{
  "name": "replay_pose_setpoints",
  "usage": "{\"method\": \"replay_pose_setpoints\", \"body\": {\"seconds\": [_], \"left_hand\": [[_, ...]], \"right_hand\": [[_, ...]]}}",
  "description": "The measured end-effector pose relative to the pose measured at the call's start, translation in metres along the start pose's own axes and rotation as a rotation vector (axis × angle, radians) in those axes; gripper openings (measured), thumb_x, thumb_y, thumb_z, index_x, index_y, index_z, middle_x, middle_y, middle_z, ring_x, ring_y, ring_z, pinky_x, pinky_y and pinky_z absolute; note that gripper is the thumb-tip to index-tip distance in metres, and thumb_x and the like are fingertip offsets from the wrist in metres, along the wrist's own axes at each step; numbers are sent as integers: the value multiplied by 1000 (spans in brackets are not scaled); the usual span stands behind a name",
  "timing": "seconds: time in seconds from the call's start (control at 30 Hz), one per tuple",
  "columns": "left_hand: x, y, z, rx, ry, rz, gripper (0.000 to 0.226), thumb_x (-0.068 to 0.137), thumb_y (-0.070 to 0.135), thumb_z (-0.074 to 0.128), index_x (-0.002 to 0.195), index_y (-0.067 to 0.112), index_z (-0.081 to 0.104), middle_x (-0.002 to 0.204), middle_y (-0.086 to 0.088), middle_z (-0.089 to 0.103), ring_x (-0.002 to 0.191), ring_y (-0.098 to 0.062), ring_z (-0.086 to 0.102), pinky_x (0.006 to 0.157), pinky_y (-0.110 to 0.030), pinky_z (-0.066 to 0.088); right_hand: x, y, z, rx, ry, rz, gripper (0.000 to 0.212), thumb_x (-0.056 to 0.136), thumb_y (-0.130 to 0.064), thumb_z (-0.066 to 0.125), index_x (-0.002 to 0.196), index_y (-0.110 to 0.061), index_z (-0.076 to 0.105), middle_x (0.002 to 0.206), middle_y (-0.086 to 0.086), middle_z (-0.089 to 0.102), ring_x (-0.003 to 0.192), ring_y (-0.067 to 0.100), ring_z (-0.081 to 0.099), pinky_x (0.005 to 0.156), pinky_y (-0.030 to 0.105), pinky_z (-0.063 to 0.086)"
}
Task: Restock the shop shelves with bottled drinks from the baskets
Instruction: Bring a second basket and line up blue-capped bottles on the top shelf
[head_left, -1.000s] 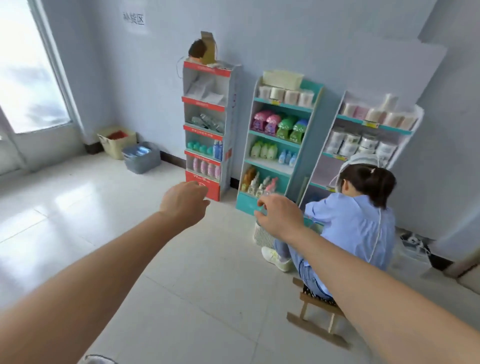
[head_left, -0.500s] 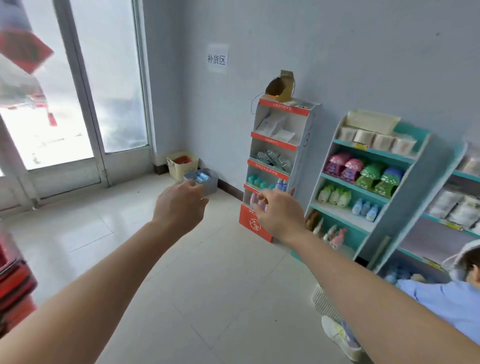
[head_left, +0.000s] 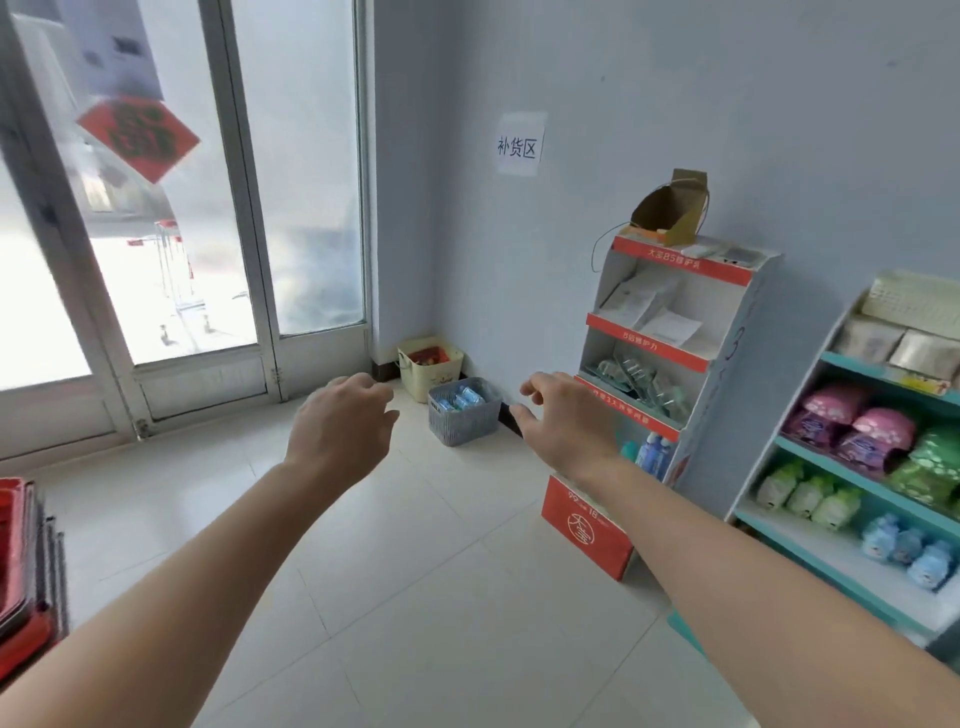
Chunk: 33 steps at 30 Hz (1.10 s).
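Left hand (head_left: 340, 421) and right hand (head_left: 558, 421) were raised, empty, fingers loosely parted.
Bottled drinks (head_left: 460, 399) were stored in the grey basket (head_left: 465, 430), far corner, left of the red-trimmed shelf (head_left: 727, 364).

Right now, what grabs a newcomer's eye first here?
The left hand and right hand reach into the middle, both empty. Between them, on the floor by the far wall, sits a grey woven plastic basket of blue bottles, a cream plastic basket behind it in the corner. At right stands a red-and-white cardboard display shelf.
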<state>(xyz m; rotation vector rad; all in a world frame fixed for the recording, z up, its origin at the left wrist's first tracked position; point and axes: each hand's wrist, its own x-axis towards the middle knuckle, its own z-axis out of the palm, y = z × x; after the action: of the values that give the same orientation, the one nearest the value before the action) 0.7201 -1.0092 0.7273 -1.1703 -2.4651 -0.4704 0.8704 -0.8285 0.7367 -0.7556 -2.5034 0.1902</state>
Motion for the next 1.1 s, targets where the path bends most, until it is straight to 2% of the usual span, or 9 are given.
{"method": "replay_pose_setpoints", "body": {"seconds": [0.2,0.53,0.8,1.1], "left_hand": [[104,-14,41,37,27,-50,23,93,28,54,106,13,66,97,-5,63,94,-30,60,73,-35,46],[277,-65,153,54,-3,-70,21,93,29,54,99,12,66,94,-4,62,93,-27,59,73,-35,47],[435,-105,247,78,-97,-16,23,94,29,50,95,10,63,94,-5,60,96,-27,58,76,-36,48],[591,-119,369,73,-192,-6,26,96,31,48,102,12,64,98,-3,59,100,-25,57,79,-37,49]], "right_hand": [[119,35,43,10,-13,-47,27,91,-32,59,110,-13,63,105,5,65,96,23,60,78,35,53],[302,89,154,-9,-84,-8,27,91,-33,58,111,-14,63,106,5,65,98,23,60,79,35,52],[458,129,231,-21,-114,83,28,91,-33,57,113,-16,63,109,3,64,101,23,59,80,32,50],[612,203,328,-39,-183,122,29,92,-33,56,116,-16,62,112,3,63,103,23,59,80,30,48]]}}
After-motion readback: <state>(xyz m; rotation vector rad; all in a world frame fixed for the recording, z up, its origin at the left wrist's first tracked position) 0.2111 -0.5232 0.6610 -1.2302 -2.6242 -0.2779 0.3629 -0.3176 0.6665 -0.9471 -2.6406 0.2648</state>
